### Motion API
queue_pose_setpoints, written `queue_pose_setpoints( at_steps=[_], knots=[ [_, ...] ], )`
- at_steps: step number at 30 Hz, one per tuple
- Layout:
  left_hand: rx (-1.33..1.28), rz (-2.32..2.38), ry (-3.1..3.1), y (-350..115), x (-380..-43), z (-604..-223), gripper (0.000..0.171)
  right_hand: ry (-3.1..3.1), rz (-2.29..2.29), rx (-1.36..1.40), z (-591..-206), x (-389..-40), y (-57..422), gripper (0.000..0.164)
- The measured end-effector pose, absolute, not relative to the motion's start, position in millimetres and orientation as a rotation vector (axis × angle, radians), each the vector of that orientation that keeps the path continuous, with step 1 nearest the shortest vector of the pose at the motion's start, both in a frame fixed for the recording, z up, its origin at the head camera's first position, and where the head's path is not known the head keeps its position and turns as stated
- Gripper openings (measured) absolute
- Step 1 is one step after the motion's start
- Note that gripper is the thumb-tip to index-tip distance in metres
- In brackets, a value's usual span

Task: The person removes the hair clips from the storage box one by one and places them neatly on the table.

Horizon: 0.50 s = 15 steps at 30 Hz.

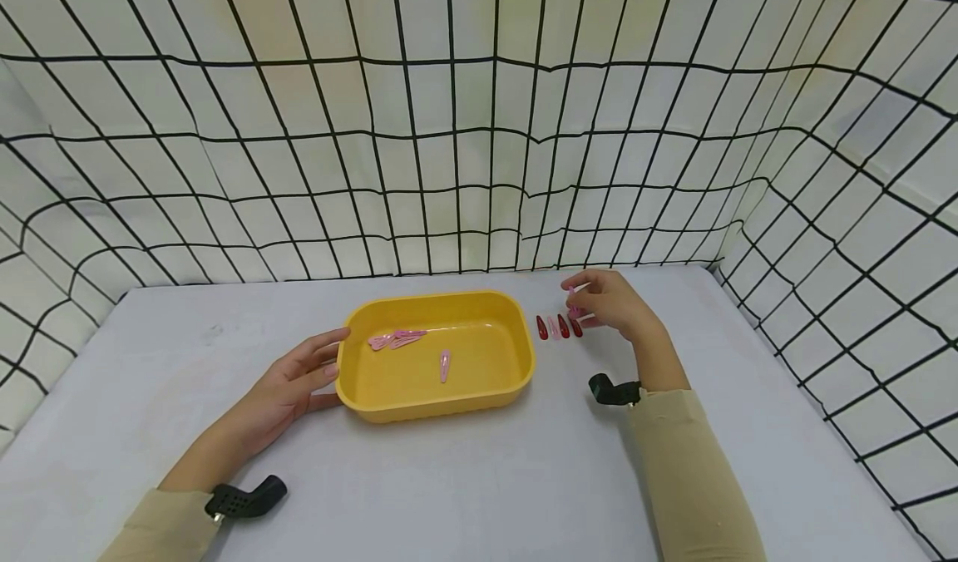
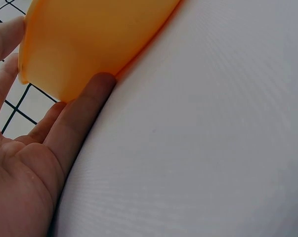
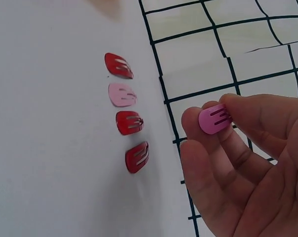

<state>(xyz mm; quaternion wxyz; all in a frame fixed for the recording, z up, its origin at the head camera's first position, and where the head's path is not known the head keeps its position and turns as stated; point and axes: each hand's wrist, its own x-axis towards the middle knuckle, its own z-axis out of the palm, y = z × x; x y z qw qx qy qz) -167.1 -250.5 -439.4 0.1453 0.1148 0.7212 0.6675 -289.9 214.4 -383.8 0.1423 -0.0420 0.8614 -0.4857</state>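
Note:
A pink snap hair clip (image 3: 214, 119) is pinched in my right hand (image 1: 609, 303), raised above the far right of the table. Just below and left of that hand, several clips lie in a row: a red clip (image 1: 542, 327), a pale pink clip (image 1: 553, 327) and further red ones (image 3: 137, 157). My left hand (image 1: 288, 387) rests its fingertips against the outer left end of a yellow tray (image 1: 434, 414), fingers fairly straight. Inside the tray, one pink clip (image 1: 445, 366) lies alone near the middle, and several pink clips (image 1: 397, 340) overlap at the left.
A white-covered table (image 1: 449, 495) carries everything. Black grid netting (image 1: 452, 134) over white cloth rises along the back and both sides, close behind my right hand. Each wrist wears a black strap device (image 1: 245, 497).

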Motion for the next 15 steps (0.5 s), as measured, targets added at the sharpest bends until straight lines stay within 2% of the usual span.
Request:
queue_pose_setpoints(
  at_steps=[15],
  knots=[
    [0.334,1.92,2.08,-250.3,-166.9,-440.1,0.052,2.536,-1.288,-0.05,-394.1,-292.8,224.8,0.032]
  ],
)
